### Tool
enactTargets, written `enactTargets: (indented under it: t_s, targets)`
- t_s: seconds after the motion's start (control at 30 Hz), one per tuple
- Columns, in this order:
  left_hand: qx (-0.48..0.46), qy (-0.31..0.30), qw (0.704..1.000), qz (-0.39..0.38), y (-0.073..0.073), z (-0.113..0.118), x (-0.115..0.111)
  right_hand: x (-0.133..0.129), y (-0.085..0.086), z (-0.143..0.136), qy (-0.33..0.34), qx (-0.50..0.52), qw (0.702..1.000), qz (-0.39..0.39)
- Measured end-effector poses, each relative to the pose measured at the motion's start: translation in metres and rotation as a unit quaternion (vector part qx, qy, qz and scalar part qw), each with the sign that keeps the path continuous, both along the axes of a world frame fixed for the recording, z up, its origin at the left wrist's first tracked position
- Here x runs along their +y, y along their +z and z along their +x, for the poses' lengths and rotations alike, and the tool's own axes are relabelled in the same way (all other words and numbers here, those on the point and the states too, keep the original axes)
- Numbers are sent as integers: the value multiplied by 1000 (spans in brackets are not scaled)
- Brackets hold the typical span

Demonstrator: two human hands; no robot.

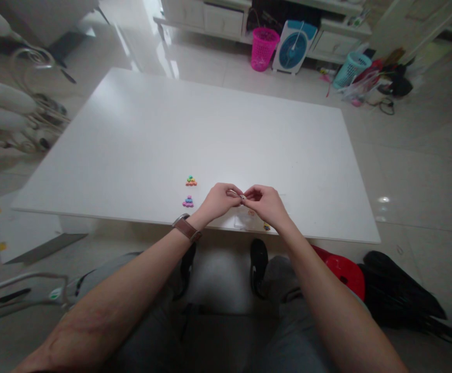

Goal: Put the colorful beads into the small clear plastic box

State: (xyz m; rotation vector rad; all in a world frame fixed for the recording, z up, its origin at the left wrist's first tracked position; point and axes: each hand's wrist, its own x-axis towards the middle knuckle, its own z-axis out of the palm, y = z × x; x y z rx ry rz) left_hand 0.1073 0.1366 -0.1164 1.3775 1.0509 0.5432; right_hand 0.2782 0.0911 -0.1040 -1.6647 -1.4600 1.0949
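Observation:
My left hand [223,201] and my right hand [264,201] meet over the front edge of the white table [210,129]. Thumb and fingers of both are pinched together on a tiny dark and light piece [242,198], too small to name. Below the hands lies what looks like a clear plastic box or sheet [242,223], partly hidden. A small orange piece [251,213] and a dark and yellow one [267,226] sit by my right wrist. Left of my hands are two little piles, one of green, yellow and orange pieces [191,181], the other of pink, purple and blue pieces [188,201].
Beyond the table stand a pink basket [264,49], a blue and white fan [294,47] and a light blue basket [352,70] beside bags. A red stool [342,272] is by my right leg. White padded equipment [4,103] stands at the left.

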Motion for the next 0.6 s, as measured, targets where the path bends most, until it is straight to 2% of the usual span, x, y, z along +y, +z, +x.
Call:
enactTargets:
  t_s: [0.3,0.6]
  targets:
    - [-60,7,995,-80,-3,3,0,0,4,2,-35,-64,997,11]
    - [-81,20,992,-90,-8,1,0,1,1,3,-32,-22,999,29]
